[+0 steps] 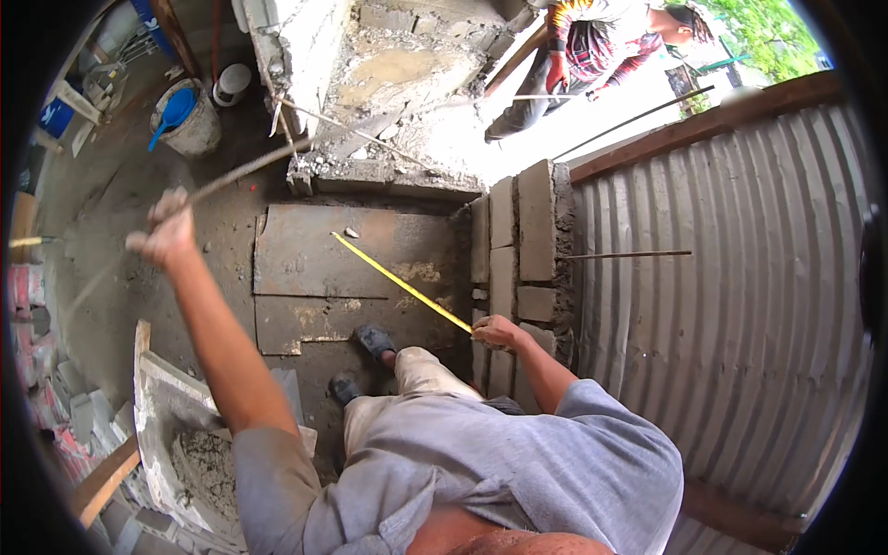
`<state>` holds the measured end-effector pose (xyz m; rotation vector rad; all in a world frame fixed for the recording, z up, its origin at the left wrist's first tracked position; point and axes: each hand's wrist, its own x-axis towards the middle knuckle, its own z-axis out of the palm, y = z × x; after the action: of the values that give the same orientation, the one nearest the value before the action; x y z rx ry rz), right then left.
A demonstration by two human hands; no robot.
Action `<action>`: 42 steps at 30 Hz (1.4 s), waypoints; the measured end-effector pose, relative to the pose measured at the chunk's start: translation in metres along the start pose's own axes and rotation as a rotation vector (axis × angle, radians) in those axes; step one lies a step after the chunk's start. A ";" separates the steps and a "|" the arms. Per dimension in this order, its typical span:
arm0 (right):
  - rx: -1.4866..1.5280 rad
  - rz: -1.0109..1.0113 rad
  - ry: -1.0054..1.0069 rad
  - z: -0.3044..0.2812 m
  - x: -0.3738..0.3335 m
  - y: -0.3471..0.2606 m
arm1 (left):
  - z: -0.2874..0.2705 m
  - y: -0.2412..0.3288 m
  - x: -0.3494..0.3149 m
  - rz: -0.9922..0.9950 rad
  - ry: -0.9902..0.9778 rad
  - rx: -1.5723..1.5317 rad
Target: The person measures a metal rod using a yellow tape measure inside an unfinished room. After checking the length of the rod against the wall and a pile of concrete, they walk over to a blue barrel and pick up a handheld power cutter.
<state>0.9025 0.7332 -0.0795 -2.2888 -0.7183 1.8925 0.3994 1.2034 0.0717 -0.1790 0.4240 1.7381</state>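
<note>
My left hand (171, 227), stretched out to the left, is wrapped round a long thin metal rod (245, 168). The rod slants up and right across the room, and its lower left end is smeared by motion. My right hand (498, 333) is closed around the near end of a yellow tape measure (402, 285), beside the block wall (538, 231). The tape's blade runs out to the upper left, over a flat grey board (324, 250). Its case is hidden in my fingers.
A co-worker (592, 55) at the upper right has gloved hands by a rod. At the left stands a bucket (199, 139) with a blue dipper (176, 111). Mortar lies in a trough (162, 407) at lower left. Corrugated metal sheeting (721, 305) lines the right; a bar (629, 254) juts from the wall.
</note>
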 end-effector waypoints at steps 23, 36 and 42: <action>-0.238 -0.337 -0.146 0.054 0.052 -0.106 | -0.037 0.315 -0.264 0.780 0.185 0.171; -0.329 -0.338 -0.097 0.173 0.008 -0.094 | -0.197 0.617 -0.333 0.829 0.357 0.181; -0.422 -0.313 -0.133 0.254 -0.030 -0.084 | -0.270 0.733 -0.310 0.858 0.615 0.265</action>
<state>0.6337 0.7384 -0.0813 -2.0977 -1.5219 1.8945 -0.2759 0.7033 0.0652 -0.3799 1.3203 2.4179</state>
